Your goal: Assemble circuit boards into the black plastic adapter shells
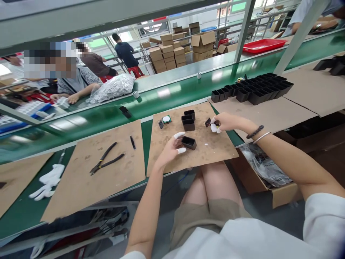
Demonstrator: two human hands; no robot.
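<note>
My left hand [172, 149], with white finger cots on its fingertips, is closed on the left end of a small open-topped black plastic box [189, 143]. Farther to the right, my right hand [228, 122] pinches a small circuit board assembly, mostly hidden by white-capped fingers; a small black piece [207, 122] sticks out at its left. Behind the held box, two more black boxes [188, 124] stand close together on the brown cardboard mat [172, 163]. Left of them lies a green circuit board [166, 119] with a white round pad and a black piece beside it.
Many black boxes [260, 95] stand in rows at the right. Pliers [104, 160] and a black pen-like item [133, 142] lie on the left mat, near white gloves [50, 181]. Past the green conveyor belt [172, 90], a person handles white parts beside a plastic bag [113, 88].
</note>
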